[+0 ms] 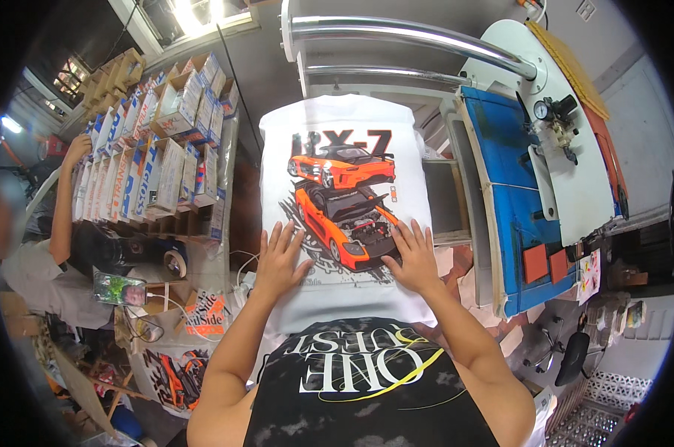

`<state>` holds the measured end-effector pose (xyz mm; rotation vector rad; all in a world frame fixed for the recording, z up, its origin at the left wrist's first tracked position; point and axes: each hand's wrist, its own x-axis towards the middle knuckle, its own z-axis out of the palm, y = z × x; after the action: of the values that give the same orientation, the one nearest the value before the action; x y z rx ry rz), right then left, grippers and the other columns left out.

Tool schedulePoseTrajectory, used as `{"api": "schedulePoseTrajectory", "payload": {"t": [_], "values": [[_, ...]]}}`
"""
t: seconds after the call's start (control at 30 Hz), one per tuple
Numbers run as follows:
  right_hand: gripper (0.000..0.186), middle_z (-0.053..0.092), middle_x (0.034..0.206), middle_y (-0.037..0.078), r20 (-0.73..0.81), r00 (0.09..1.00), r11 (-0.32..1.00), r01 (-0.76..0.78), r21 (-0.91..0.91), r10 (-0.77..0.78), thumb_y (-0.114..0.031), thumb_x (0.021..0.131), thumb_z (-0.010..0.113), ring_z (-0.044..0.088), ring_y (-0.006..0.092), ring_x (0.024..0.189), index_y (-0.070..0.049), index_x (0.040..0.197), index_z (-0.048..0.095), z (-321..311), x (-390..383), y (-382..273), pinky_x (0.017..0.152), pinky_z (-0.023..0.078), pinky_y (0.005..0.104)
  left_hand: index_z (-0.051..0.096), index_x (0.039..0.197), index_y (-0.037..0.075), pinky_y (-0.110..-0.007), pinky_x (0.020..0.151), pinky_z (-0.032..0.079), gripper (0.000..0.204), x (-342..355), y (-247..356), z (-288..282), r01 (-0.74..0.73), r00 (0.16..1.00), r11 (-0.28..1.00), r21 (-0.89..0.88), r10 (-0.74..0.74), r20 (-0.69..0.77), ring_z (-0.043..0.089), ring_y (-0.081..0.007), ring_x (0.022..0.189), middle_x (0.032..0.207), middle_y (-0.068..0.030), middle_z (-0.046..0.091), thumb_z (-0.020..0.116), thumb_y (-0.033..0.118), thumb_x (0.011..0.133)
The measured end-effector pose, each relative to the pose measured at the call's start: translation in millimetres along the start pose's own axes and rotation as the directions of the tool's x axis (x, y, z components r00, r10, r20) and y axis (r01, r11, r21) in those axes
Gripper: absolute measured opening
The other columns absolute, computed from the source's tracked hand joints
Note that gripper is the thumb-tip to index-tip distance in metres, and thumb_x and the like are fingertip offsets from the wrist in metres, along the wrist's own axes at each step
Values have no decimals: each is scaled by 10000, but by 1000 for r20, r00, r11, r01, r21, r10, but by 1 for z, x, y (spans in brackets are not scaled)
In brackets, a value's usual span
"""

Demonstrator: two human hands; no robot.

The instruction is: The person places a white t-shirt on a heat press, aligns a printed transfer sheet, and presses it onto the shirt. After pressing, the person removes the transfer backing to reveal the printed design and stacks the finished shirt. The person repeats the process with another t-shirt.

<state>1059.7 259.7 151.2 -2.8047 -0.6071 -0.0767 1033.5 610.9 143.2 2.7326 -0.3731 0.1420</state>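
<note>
A white T-shirt [337, 112] printed with two orange sports cars and dark lettering lies stretched out in front of me. My left hand [282, 259] rests open on the lower left of the print, fingers spread and pointing away from me. On the lower right, my right hand [414, 258] also lies open, its fingers spread over the shirt beside the front car.
A heat press with a blue plate [501, 134] and gauge [542, 110] stands at right, steel bars [411, 41] overhead. At left are boxed rolls [139, 182], a phone [119, 289] and a co-worker's arm [65, 194] reaching to the boxes. An office chair [579, 350] stands at lower right.
</note>
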Motion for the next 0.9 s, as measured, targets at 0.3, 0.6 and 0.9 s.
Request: {"api": "schedulePoseTrajectory", "payload": {"t": [0.3,0.6,0.9], "values": [[601,474,1489,170,-127,992,985,20,172,3,-425,919,654,362,411,1425,-28,1363,572,-1,0,4,1181,221,598,524,1446,106,-603,1196,180,683,1,-2,6,29,996,999,-27,-31,-82,295,-399,1477,1550,-169,416,698,432,871],[555,482,1481,154,-103,994,998,-30,52,35,-379,918,654,374,380,1426,-47,1357,584,1,-27,-8,1187,231,568,558,1414,105,-586,1204,179,642,-14,9,0,38,998,999,-9,-38,-55,339,-382,1456,1500,-167,475,707,397,862],[576,463,1491,186,-95,994,998,-59,25,61,-373,904,656,364,383,1431,-57,1376,567,2,-24,-12,1192,221,557,574,1407,117,-621,1184,197,637,-15,6,1,49,996,999,-20,-50,-73,342,-375,1461,1507,-153,478,709,391,848]]}}
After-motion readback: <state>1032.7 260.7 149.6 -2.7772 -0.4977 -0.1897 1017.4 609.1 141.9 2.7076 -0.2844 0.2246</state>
